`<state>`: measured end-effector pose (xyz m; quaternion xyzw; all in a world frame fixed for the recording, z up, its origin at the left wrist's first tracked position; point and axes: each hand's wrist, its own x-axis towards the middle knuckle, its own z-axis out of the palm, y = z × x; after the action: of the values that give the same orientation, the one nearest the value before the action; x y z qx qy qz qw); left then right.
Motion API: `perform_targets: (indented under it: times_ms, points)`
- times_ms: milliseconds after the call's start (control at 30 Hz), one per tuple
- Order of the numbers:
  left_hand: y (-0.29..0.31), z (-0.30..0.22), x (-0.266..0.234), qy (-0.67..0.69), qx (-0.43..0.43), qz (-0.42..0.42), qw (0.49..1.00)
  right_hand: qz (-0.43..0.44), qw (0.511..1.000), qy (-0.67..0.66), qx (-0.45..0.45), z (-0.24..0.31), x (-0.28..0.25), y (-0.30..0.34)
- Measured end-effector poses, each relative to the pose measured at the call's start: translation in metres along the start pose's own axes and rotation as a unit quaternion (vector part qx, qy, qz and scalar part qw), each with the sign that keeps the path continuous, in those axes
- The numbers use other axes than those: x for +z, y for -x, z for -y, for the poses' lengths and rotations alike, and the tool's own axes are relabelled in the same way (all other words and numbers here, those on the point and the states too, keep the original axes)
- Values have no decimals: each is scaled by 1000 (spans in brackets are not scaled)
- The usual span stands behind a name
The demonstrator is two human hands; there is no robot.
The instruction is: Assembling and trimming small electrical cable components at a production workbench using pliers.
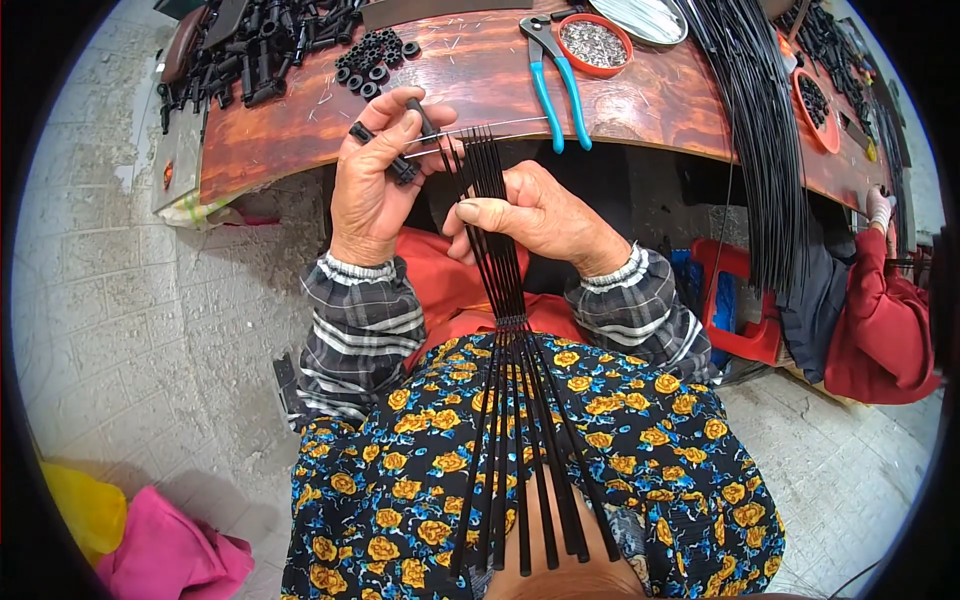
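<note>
The left hand (375, 195) pinches dark fittings (404, 170); just to its right, the right hand (535, 215) grips thin black rods (507, 285) that fan down over a floral apron (420, 460). Whether any rod tip touches a fitting is unclear. A steady right thumb should keep tips separated. Beyond both hands, blue-handled pliers (545, 95) lie on the bench (655, 105).

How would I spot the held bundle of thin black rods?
Find the dark cloth with yellow flowers. The bundle of thin black rods crosses it to the right hand. Unlike the black strands draped over the brown wooden table, its lower half splays like a fan.
</note>
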<state>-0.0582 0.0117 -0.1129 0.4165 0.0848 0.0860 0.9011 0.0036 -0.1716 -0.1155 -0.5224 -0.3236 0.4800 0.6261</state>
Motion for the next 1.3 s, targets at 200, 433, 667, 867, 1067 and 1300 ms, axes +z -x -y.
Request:
perform_targets:
  times_ms: [200, 433, 667, 867, 1067, 1300]
  points:
    - [2, 2, -8, 38, 6, 16, 999, 2, 1000, -7, 10, 1, 2, 0]
    - [0, 8, -6, 21, 17, 10, 1000, -1, 1000, -7, 16, -1, -1, 2]
    - [2, 8, -5, 36, 4, -21, 999, 1, 1000, 2, 14, 0, -1, 1]
    - [0, 14, -13, 53, 10, -8, 998, -5, 1000, -4, 18, -2, -1, 0]
    - [0, 9, -8, 44, 6, -8, 999, -7, 1000, 0, 16, 1, -2, 1]
    - [-1, 9, -5, 56, -1, -15, 998, -9, 1000, -14, 17, 0, -3, 1]
